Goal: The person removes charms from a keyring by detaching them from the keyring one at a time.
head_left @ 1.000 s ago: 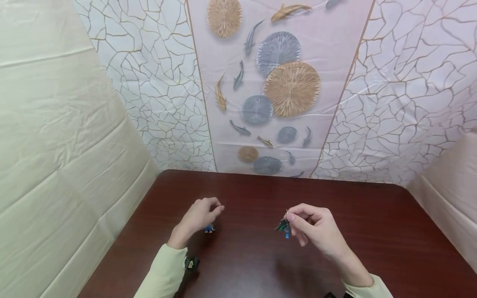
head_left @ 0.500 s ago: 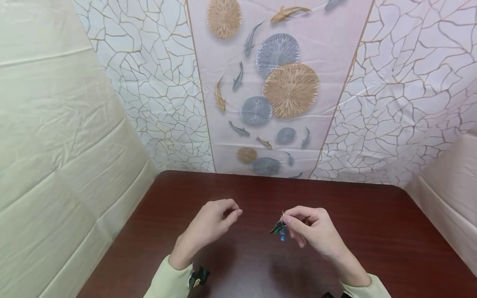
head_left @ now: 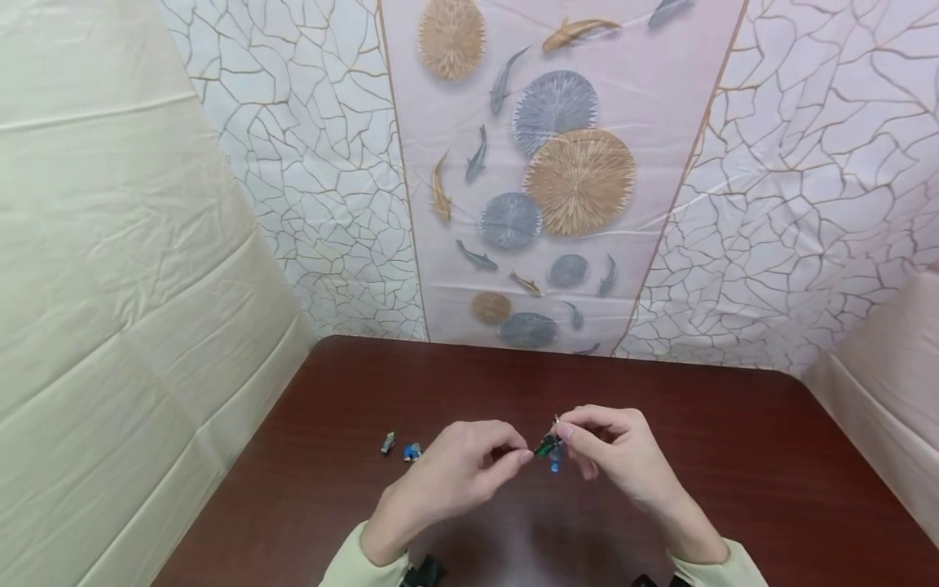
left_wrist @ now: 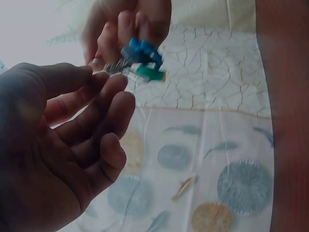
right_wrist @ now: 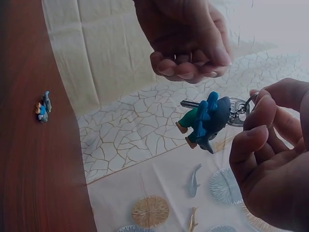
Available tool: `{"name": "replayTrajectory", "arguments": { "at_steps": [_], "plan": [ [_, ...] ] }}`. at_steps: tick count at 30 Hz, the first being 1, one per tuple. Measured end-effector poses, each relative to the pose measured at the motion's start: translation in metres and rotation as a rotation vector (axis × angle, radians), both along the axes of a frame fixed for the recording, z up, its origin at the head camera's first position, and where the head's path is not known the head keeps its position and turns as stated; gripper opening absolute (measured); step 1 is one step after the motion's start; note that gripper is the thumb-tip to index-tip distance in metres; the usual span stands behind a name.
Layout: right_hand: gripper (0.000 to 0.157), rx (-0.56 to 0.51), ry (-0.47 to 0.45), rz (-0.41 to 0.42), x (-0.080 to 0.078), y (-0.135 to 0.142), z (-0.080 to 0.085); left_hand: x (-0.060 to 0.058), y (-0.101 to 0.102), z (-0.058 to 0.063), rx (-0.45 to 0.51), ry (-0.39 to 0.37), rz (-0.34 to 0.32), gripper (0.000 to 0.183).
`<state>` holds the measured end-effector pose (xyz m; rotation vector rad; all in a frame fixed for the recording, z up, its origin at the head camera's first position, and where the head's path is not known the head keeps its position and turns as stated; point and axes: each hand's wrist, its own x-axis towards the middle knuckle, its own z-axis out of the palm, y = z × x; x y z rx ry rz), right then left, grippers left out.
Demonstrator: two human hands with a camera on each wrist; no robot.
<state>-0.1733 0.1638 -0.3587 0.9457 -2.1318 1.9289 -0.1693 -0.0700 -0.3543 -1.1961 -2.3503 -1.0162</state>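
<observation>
My right hand [head_left: 612, 444] pinches a metal key ring [right_wrist: 252, 102] between thumb and fingers. From the ring hang a key [right_wrist: 190, 103] and a small figure [right_wrist: 205, 118] in blue, grey and green. My left hand [head_left: 469, 465] is close on the left, its thumb and forefinger almost together. The head view puts those fingertips right at the end of the hanging bunch. From the right wrist, a small gap separates the left hand [right_wrist: 188, 43] from the key, with nothing seen in its fingers.
Two small figures lie on the dark red-brown table [head_left: 308, 505] to the left: a greyish one [head_left: 388, 443] and a blue one [head_left: 412, 452]. A patterned cloth [head_left: 513, 269] hangs behind the table, and pale cloth [head_left: 147, 326] closes off the left side.
My left hand has moved right, away from the small figures and up to the key bunch. Both figures now show. My right hand has stayed nearly still, holding the ring.
</observation>
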Motion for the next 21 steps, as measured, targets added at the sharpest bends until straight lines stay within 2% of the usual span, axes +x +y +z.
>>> {"name": "replayTrajectory", "arguments": {
  "at_steps": [5, 11, 18, 21],
  "plan": [
    [0.012, -0.030, 0.033, 0.040, 0.000, 0.000, 0.001, 0.002, 0.012, -0.006, 0.021, 0.026, -0.034, 0.004],
    [0.013, -0.029, 0.034, 0.055, 0.002, 0.000, 0.001, 0.001, 0.018, -0.008, 0.015, -0.021, -0.031, 0.004],
    [0.013, -0.002, -0.008, 0.036, 0.002, 0.000, -0.001, 0.000, 0.023, -0.009, 0.002, 0.003, 0.033, 0.005],
    [0.013, -0.018, 0.001, 0.064, 0.002, 0.000, -0.001, 0.000, 0.025, -0.009, -0.004, 0.007, 0.064, 0.009]
  ]
}}
